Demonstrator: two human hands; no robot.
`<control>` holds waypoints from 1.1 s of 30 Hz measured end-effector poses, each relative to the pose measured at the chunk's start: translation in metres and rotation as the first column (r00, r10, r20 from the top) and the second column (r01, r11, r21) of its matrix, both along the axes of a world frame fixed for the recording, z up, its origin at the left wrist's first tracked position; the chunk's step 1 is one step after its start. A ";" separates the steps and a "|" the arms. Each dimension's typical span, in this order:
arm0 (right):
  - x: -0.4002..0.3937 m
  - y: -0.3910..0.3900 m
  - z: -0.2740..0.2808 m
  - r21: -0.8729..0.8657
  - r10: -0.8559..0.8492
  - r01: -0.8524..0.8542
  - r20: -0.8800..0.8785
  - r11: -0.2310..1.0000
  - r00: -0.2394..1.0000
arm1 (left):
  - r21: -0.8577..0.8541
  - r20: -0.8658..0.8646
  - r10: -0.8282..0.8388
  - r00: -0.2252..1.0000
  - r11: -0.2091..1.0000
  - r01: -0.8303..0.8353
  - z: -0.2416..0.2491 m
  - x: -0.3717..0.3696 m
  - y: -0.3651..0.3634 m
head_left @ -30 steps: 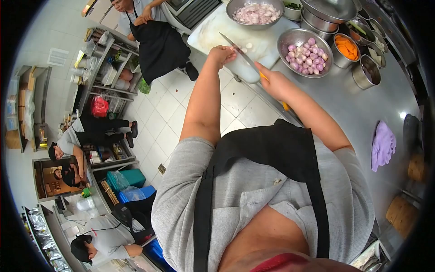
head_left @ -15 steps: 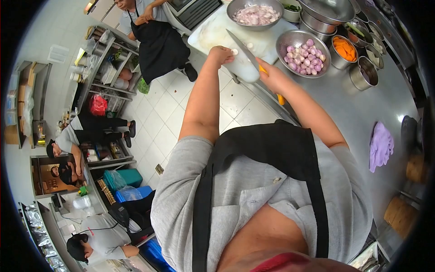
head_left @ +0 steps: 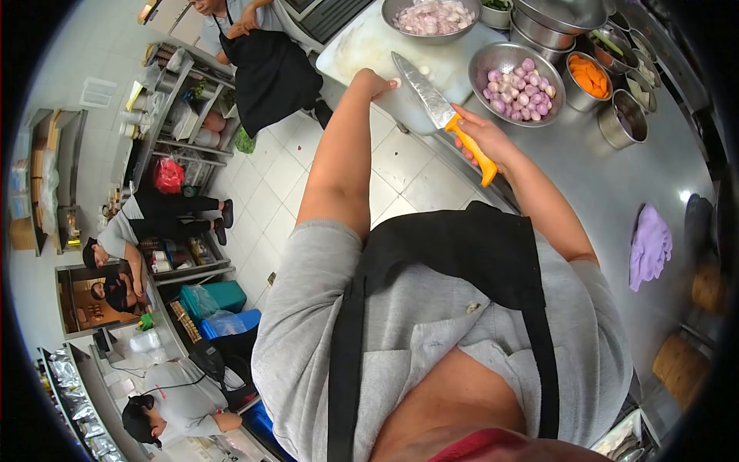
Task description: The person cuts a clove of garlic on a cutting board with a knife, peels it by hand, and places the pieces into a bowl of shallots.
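My right hand (head_left: 486, 140) grips the yellow handle of a kitchen knife (head_left: 422, 86). The broad blade shows its flat side and points up-left across the white cutting board (head_left: 356, 52). My left hand (head_left: 372, 82) is at the board's near edge, fingers curled round a small pale shallot piece (head_left: 396, 82) just left of the blade. Another pale piece (head_left: 424, 71) lies on the board beside the knife. To the right stands a metal colander of peeled purple shallots (head_left: 522, 94). A metal bowl of sliced shallots (head_left: 433, 17) stands at the board's far end.
Cut carrots (head_left: 588, 75) fill a metal container beyond the colander, near stacked metal bowls (head_left: 562, 15) and another metal pot (head_left: 622, 122). A purple cloth or glove (head_left: 650, 248) lies on the steel counter (head_left: 570, 173). A person in a black apron (head_left: 273, 77) stands left of the board; others work farther left.
My right hand has drawn the knife toward me and turned it, so more of the blade's flat and the handle shows. My left hand has shifted slightly up and away.
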State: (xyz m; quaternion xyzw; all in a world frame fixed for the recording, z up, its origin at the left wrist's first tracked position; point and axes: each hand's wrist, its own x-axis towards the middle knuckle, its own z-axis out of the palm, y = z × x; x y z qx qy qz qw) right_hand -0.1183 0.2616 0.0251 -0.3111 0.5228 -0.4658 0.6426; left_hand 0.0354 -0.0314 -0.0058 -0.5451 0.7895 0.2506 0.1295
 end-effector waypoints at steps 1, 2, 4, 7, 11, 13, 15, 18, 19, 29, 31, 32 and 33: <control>0.003 0.003 -0.003 0.006 0.000 0.000 0.004 1.000 1.000 | 0.033 0.010 0.000 1.000 0.999 0.000 -0.001 0.002 -0.004; 0.006 0.005 -0.006 0.011 -0.016 0.016 0.015 1.000 1.000 | 0.064 0.020 -0.001 1.000 0.998 0.000 -0.002 0.003 -0.006; 0.012 0.004 -0.010 0.018 -0.033 0.032 0.031 0.999 0.999 | 0.033 0.044 -0.016 0.999 0.999 0.014 0.010 0.001 0.005; 0.019 0.002 -0.014 0.033 -0.046 0.045 0.045 0.998 0.998 | -0.029 0.063 -0.030 0.998 0.999 0.032 0.012 0.001 0.010; 0.018 -0.005 -0.013 0.036 -0.030 0.029 0.032 0.999 0.999 | -0.064 0.001 -0.050 0.999 0.997 0.050 0.007 0.003 0.007; 0.020 -0.009 -0.014 0.042 -0.020 0.019 0.026 0.999 0.999 | -0.068 0.029 -0.048 0.998 0.996 0.050 0.009 0.001 0.007; 0.027 -0.017 -0.016 0.024 -0.046 0.046 0.006 0.999 0.999 | -0.069 0.054 -0.048 0.997 0.996 0.052 0.007 0.000 0.009; 0.030 -0.030 -0.014 0.014 -0.017 0.018 -0.080 1.000 0.997 | -0.064 -0.036 -0.002 0.999 0.998 -0.001 0.003 0.003 0.006; 0.031 -0.030 -0.014 0.016 -0.017 0.018 -0.080 1.000 0.997 | -0.059 -0.046 0.013 0.999 0.998 -0.015 0.001 0.004 0.006; 0.028 -0.001 -0.003 0.093 0.086 -0.070 -0.184 0.993 0.979 | -0.005 -0.243 0.094 0.966 0.995 -0.098 -0.001 0.016 0.008; 0.024 0.005 -0.001 0.098 0.090 -0.071 -0.203 0.993 0.975 | -0.009 -0.206 0.107 0.973 0.994 -0.111 0.019 0.014 0.022; 0.021 0.009 -0.004 0.091 0.082 -0.065 -0.191 0.994 0.978 | -0.004 -0.168 0.114 0.979 0.993 -0.116 0.025 0.012 0.026; 0.017 0.011 -0.005 0.085 0.072 -0.057 -0.182 0.995 0.981 | -0.006 -0.176 0.109 0.978 0.994 -0.112 0.019 0.009 0.017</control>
